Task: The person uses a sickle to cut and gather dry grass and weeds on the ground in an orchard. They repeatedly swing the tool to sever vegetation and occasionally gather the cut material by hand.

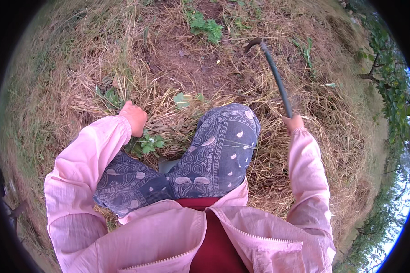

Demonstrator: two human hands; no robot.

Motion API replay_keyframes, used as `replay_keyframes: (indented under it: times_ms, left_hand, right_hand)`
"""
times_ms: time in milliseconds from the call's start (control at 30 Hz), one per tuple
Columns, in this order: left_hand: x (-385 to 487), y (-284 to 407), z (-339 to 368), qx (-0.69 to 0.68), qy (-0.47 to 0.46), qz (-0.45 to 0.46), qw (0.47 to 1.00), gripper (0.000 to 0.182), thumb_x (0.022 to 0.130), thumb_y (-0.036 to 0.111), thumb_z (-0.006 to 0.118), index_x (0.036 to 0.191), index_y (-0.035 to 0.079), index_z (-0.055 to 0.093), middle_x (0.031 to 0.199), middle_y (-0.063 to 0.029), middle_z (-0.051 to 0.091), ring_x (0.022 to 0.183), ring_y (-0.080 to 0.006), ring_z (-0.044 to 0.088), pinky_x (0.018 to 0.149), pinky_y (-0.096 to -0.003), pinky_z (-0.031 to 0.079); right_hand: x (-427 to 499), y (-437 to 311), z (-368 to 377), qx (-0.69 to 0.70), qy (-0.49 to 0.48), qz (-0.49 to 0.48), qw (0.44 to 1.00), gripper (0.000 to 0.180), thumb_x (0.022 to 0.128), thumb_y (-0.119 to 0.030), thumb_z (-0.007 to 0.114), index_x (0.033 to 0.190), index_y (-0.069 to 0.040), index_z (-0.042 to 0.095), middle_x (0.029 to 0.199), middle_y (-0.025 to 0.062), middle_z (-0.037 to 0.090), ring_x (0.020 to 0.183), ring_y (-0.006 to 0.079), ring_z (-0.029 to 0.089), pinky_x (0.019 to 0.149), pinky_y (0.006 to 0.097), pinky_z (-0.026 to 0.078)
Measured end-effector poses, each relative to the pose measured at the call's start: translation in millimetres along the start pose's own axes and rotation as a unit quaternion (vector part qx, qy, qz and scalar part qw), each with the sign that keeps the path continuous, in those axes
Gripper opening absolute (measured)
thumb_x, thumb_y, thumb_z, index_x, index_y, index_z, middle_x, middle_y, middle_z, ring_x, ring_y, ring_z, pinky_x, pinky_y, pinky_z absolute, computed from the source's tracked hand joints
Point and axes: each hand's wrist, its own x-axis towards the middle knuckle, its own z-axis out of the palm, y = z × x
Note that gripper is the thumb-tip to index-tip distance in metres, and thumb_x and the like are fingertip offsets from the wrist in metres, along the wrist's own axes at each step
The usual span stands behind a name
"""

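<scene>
My right hand (294,123) grips the lower end of a long, dark-handled sickle (276,74). Its curved blade (253,43) points left, over the dry grass and bare soil ahead. To the left of my bent knee, my left hand (134,117) is curled into a fist low over the grass. Green leafy weeds (112,97) show at its thumb side, and lobed leaves (150,143) stick out at its other side. The fist appears closed around these weeds, though the fingers and stems inside are hidden.
Dry cut grass (273,163) covers the ground around my patterned trousers (222,146). A leafy green plant (205,27) grows past a patch of bare soil (184,61). Another green weed (306,53) stands right of the sickle. Tree branches (389,82) hang along the right rim.
</scene>
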Motion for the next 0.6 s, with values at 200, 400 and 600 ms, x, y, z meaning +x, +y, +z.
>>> replay_keyframes:
  times_ms: [200,400,600]
  left_hand:
    - [-4,-2,2,-0.003,0.016,0.003,1.0,0.027,0.066,0.022,0.063,0.088,0.008,0.068,0.087,-0.0085,0.067,0.09,-0.0207,0.062,0.087,-0.0344,0.035]
    - [-3,0,4,0.002,0.006,0.017,1.0,0.026,0.064,0.022,0.063,0.085,0.007,0.068,0.085,-0.0094,0.066,0.089,-0.0219,0.062,0.086,-0.0351,0.036]
    - [4,-5,-4,-0.03,0.078,0.025,0.996,0.027,0.061,0.027,0.065,0.081,0.009,0.067,0.083,-0.0101,0.065,0.086,-0.024,0.062,0.08,-0.0358,0.039]
  right_hand:
    - [-80,88,10,-0.164,-0.081,0.044,0.982,0.03,0.086,-0.01,0.052,0.113,0.004,0.049,0.083,0.0137,0.06,0.058,0.0138,0.056,0.047,0.0261,0.048]
    - [-210,195,-55,0.041,-0.202,0.173,0.963,0.012,0.076,-0.001,0.056,0.084,0.005,0.051,0.05,0.0052,0.05,0.036,0.0126,0.046,0.032,0.0258,0.037]
    - [-210,213,-54,0.191,-0.173,0.121,0.959,0.007,0.068,0.0,0.059,0.071,0.001,0.052,0.048,0.0042,0.048,0.034,0.013,0.044,0.032,0.0265,0.036]
